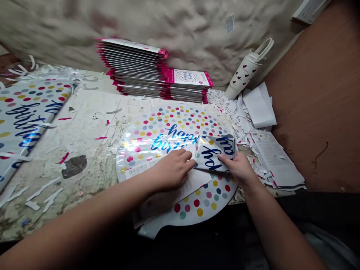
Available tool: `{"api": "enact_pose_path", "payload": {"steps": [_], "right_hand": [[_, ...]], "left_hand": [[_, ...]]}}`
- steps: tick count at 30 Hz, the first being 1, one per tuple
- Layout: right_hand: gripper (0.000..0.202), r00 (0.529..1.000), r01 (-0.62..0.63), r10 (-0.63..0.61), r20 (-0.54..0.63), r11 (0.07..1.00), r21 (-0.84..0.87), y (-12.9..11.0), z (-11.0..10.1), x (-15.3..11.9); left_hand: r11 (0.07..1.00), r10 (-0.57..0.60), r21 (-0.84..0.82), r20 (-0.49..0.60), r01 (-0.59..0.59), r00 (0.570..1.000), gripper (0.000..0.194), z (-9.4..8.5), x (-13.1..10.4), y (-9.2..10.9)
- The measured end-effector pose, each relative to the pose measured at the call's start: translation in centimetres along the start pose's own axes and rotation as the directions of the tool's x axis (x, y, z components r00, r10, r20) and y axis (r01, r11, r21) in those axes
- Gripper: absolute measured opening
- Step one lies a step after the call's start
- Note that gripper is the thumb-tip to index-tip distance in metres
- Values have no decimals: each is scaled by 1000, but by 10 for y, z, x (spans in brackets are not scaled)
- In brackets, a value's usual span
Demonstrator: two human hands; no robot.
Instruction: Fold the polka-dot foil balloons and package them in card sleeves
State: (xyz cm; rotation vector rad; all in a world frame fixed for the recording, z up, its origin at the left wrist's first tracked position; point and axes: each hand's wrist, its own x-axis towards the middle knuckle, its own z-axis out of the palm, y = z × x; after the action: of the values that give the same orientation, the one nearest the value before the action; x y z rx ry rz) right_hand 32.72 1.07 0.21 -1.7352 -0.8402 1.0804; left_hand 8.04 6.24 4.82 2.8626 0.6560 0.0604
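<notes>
A round, dotted foil balloon [197, 204] with blue "happy birthday" lettering lies flat at the table's front edge. On it rests a white printed packet [146, 165], set at a slant. My left hand [174, 168] is closed over the packet's upper edge, fingertips bent and partly hidden. A folded foil balloon [209, 152] with dark blue letters lies to its right, its left end close to my left fingers. My right hand [237, 167] pinches the right end of this folded piece, thumb on top.
Pink-edged packets [135, 71] stand in a tall stack at the back, beside a lower stack [188, 84]. A tumbler [243, 73] leans at the back right near paper scraps. Opened packets [277, 159] lie right. More foil balloons [25, 116] lie left.
</notes>
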Motion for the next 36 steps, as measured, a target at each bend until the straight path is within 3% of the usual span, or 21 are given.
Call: {"api": "enact_pose_path", "payload": {"steps": [3, 6, 9, 14, 16, 21, 25, 27, 32, 34, 36], "right_hand": [[39, 993, 82, -91, -71, 990, -116, 1, -2, -12], [38, 997, 83, -81, 19, 992, -99, -3, -2, -27], [39, 979, -44, 37, 202, 999, 28, -11, 3, -34], [36, 861, -308, 250, 443, 949, 62, -23, 18, -24], [33, 845, -329, 258, 467, 942, 74, -27, 24, -20], [20, 872, -356, 254, 419, 916, 186, -35, 29, -14], [22, 854, -380, 253, 455, 900, 213, -37, 34, -13], [26, 853, -356, 222, 472, 909, 216, -35, 37, -14], [28, 951, -156, 127, 281, 984, 83, -33, 43, -17], [22, 936, -124, 121, 331, 992, -12, -36, 48, -20], [13, 862, -71, 133, 489, 987, -143, -40, 51, -23]], "left_hand": [[996, 86, 18, -77, -85, 993, 16, 17, 22, -11], [992, 128, 2, -123, -129, 984, 13, 20, 22, -16], [987, 160, 17, -146, -159, 976, 12, 13, 18, -14], [965, 262, 69, -151, -254, 953, 12, 11, 16, -8], [963, 269, 73, -146, -261, 952, 12, 12, 15, -7], [971, 234, 85, -137, -224, 962, 11, 11, 13, -9], [972, 227, 90, -132, -216, 965, 10, 9, 13, -8], [972, 225, 89, -124, -215, 966, 10, 9, 12, -7], [979, 200, 68, -128, -192, 971, 10, 11, 12, -7], [981, 195, 48, -133, -190, 972, 11, 11, 12, -8], [980, 199, 25, -145, -198, 969, 12, 10, 11, -8]]}}
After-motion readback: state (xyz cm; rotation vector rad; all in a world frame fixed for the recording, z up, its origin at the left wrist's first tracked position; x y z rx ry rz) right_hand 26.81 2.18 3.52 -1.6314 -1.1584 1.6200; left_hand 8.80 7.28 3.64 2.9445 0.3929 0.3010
